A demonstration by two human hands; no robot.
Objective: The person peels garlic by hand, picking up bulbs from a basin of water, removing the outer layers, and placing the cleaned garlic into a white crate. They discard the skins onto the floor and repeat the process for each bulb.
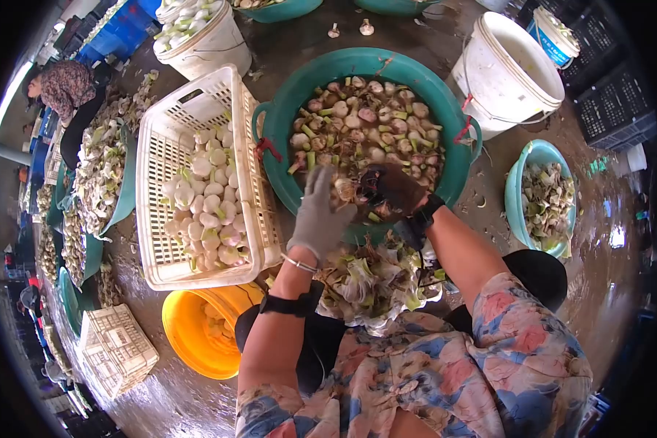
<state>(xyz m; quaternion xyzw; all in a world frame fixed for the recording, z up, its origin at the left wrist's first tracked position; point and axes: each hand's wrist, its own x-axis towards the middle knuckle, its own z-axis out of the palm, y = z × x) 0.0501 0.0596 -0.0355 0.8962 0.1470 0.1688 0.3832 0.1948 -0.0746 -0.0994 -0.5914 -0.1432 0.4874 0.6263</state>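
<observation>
My left hand [320, 217], in a grey glove, is raised over the near edge of a green tub [276, 164], fingers stretched out and holding nothing. My right hand [396, 191], in a dark glove, is closed over the tub's near side; I cannot tell what its curled fingers hold. Between the two hands shows a brownish garlic bulb [345, 190], close to the right fingertips. Many garlic bulbs [369, 115] with cut stems lie in brown water in the tub. Below my hands, a heap of garlic peelings [369, 285] lies in front of my lap.
Left stands a white crate [150, 241] of peeled garlic, with a yellow bucket [179, 339] below it. A white bucket [482, 80] and a teal basin [515, 197] of peelings stand right. Another person [66, 91] bends at far left.
</observation>
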